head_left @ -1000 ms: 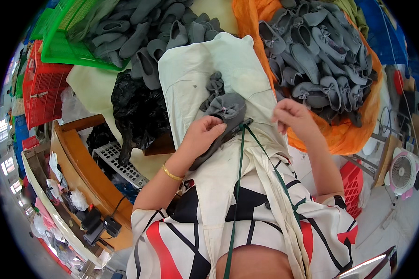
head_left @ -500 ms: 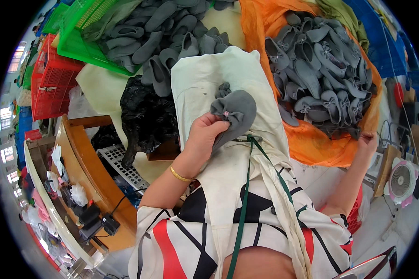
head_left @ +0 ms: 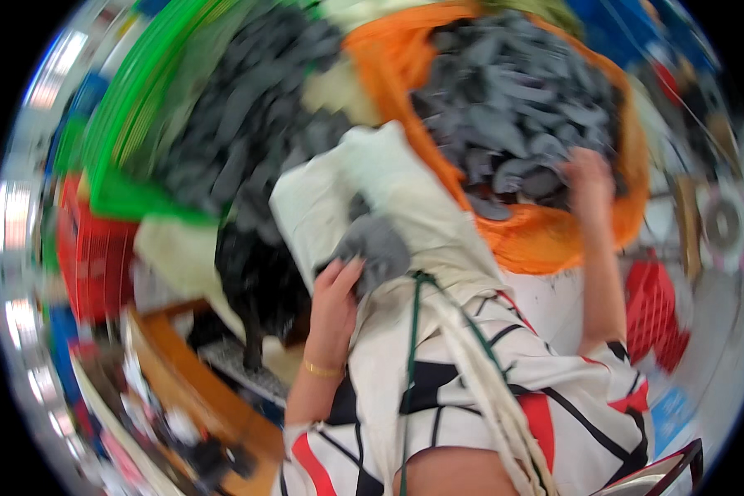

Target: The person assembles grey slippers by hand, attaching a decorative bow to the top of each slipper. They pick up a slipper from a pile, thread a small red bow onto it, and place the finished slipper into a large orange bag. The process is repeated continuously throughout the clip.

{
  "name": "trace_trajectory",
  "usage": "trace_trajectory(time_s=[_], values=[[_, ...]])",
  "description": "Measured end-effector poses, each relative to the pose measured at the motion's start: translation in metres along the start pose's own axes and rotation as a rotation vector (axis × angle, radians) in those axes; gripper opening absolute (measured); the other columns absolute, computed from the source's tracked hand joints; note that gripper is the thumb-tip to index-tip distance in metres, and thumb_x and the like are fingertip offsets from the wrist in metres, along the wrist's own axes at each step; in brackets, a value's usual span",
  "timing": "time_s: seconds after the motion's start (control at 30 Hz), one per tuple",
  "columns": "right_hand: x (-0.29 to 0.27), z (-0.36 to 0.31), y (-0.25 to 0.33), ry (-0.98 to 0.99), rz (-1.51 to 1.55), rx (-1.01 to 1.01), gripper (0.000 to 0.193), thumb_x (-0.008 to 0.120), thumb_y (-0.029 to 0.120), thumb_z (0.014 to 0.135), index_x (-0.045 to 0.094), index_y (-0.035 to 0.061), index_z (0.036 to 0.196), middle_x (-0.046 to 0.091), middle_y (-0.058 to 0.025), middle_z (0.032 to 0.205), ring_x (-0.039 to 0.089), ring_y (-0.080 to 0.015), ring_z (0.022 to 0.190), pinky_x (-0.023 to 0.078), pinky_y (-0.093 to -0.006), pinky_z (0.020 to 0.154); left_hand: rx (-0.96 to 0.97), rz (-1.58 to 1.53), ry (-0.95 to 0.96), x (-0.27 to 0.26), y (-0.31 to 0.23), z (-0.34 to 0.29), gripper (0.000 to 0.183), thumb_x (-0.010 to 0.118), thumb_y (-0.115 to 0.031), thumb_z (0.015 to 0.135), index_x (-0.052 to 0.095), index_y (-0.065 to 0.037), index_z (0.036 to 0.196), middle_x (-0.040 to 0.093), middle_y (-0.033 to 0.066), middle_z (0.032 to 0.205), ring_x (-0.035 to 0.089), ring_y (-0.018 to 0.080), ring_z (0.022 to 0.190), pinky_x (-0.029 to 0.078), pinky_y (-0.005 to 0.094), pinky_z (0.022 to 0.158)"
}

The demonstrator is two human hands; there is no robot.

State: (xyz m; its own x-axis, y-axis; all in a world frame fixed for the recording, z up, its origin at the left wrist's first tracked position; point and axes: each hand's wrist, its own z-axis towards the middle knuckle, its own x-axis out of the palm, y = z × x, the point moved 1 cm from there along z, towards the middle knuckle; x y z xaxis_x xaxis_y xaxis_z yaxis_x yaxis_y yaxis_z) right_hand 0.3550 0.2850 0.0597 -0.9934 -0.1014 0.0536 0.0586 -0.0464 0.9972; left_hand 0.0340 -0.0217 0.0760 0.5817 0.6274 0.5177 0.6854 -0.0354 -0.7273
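In my left hand [head_left: 333,293] is a grey cloth shoe [head_left: 379,248], pinched between thumb and fingers above my lap. A cream apron [head_left: 426,198] covers my lap, and a small dark grey piece [head_left: 358,207] lies on it just beyond the shoe. My right hand [head_left: 589,178] reaches to the near right part of a heap of grey shoes [head_left: 504,99] in an orange sack [head_left: 546,244]. Motion blur smears its fingers, so I cannot make out whether it grips a shoe.
A green crate [head_left: 116,178] stands at the upper left beside another heap of grey shoes [head_left: 240,107]. Below are a red basket [head_left: 91,256], a black plastic bag [head_left: 252,273] and a wooden desk [head_left: 194,380]. A red basket [head_left: 653,310] and a fan [head_left: 722,219] are at the right.
My right hand has moved from beside the orange sack onto the shoes in it. The view has swung, and my left hand still holds the shoe over my lap.
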Motion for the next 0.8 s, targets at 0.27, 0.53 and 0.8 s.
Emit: trace_trajectory(time_s=[0.27, 0.53, 0.8], values=[[0.148, -0.102, 0.009, 1.154, -0.236, 0.242, 0.033, 0.060, 0.033, 0.094, 0.066, 0.0010, 0.095, 0.063, -0.0034, 0.084, 0.056, -0.0092, 0.077, 0.048, -0.0270, 0.070, 0.135, 0.371, -0.016, 0.023, 0.014, 0.002, 0.018, 0.061, -0.003, 0.090, 0.065, 0.004, 0.106, 0.068, 0.0044, 0.098, 0.062, 0.0095, 0.088, 0.049, 0.0243, 0.081], [0.121, -0.097, -0.029, 0.706, -0.050, 0.481, 0.033, 0.061, 0.033, 0.089, 0.067, -0.0002, 0.088, 0.064, -0.0046, 0.076, 0.059, -0.0129, 0.068, 0.049, -0.0285, 0.065, 0.594, 1.278, 0.308, 0.070, -0.016, 0.027, 0.024, 0.063, -0.001, 0.081, 0.064, 0.002, 0.105, 0.066, 0.0089, 0.102, 0.060, 0.0183, 0.096, 0.047, 0.0298, 0.088], [0.065, 0.018, -0.028, 0.055, 0.541, 0.336, 0.035, 0.054, 0.030, 0.099, 0.061, -0.0029, 0.111, 0.063, -0.0059, 0.086, 0.062, -0.0161, 0.078, 0.054, -0.0334, 0.080, 1.182, 0.502, 0.461, 0.143, -0.104, -0.010, 0.052, 0.055, -0.047, 0.090, 0.061, 0.004, 0.098, 0.065, 0.0162, 0.099, 0.060, 0.0346, 0.088, 0.049, 0.0410, 0.080]])
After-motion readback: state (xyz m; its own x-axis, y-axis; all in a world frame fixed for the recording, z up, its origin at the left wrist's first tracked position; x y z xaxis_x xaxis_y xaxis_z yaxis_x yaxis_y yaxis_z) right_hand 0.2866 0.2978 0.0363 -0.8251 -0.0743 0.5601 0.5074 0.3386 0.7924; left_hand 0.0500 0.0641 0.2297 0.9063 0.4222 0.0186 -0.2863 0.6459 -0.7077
